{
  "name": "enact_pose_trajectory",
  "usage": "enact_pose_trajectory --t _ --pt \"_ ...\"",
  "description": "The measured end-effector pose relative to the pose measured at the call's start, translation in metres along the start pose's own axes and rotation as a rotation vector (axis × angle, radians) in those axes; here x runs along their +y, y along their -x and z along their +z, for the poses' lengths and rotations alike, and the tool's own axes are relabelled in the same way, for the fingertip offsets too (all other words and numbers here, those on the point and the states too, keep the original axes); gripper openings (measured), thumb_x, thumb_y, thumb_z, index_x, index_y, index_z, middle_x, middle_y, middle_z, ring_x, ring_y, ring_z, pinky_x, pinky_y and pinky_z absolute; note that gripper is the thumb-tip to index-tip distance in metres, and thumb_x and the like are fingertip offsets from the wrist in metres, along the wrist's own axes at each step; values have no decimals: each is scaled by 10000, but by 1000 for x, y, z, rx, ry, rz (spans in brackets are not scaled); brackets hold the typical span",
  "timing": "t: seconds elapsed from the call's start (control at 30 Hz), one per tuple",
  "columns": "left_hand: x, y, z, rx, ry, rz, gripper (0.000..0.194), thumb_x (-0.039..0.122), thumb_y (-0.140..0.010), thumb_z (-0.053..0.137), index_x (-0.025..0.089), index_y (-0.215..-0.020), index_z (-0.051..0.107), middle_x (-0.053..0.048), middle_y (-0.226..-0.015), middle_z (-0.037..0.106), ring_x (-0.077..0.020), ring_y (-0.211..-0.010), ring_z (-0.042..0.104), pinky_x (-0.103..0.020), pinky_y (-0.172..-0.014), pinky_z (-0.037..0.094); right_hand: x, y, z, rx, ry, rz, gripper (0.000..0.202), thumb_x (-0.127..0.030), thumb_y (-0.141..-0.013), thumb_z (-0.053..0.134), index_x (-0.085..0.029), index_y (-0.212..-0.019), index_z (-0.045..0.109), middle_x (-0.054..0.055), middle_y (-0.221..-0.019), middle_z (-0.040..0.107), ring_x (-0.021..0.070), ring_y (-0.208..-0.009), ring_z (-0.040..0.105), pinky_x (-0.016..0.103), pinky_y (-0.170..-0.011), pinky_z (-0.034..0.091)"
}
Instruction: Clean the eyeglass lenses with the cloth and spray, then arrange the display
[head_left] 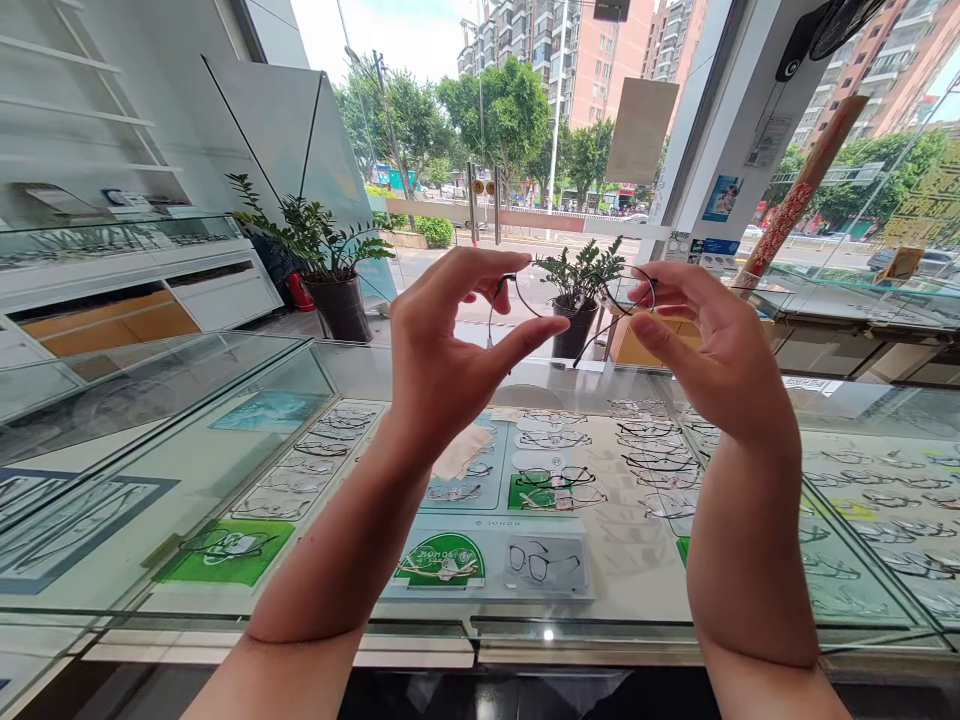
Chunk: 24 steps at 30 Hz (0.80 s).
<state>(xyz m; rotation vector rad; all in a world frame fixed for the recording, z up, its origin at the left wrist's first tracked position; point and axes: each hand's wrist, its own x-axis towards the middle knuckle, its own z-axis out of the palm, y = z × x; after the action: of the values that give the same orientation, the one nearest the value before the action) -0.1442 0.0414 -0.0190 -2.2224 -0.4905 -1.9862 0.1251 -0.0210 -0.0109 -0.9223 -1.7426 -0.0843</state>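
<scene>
A pair of thin dark-rimmed eyeglasses [609, 297] is held up above a glass display counter, in front of the bright window. My left hand [457, 325] grips its left side, index finger above and thumb below the rim. On the other side, my right hand [709, 345] pinches the right rim between thumb and fingers. Fingers partly cover both ends, and one temple arm hangs down at the left. Beneath my hands, a beige cloth [459, 452] lies on the counter.
The glass counter [480, 628] holds rows of eyeglasses [555, 440] and green display cards [225, 552]. Beyond it stand two potted plants [341, 305] [576, 325]. A white cabinet [232, 290] lines the left wall. A leaning red-patterned post [802, 195] stands at the right.
</scene>
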Motion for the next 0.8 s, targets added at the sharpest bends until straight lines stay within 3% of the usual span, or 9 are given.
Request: enact_pose_trajectory --t 0.4,0.8 --pt "0 0 -1 -13 16 -16 572 755 -890 911 341 -1267 795 -16 -968 754 -226 -895 709 -451 -853 636 0 0 1 -16 21 5 472 -566 -1045 786 -328 -1451 756 103 -1350 834 318 -1179 797 572 -1115 660" --pt "2 -2 -4 -42 -51 -41 560 781 -926 858 360 -1289 794 -41 -1051 802 -267 -991 762 -489 -908 667 -5 -1 -1 53 59 -10 431 -533 -999 856 -349 -1382 780 69 -1312 840 317 -1139 797 583 -1092 671"
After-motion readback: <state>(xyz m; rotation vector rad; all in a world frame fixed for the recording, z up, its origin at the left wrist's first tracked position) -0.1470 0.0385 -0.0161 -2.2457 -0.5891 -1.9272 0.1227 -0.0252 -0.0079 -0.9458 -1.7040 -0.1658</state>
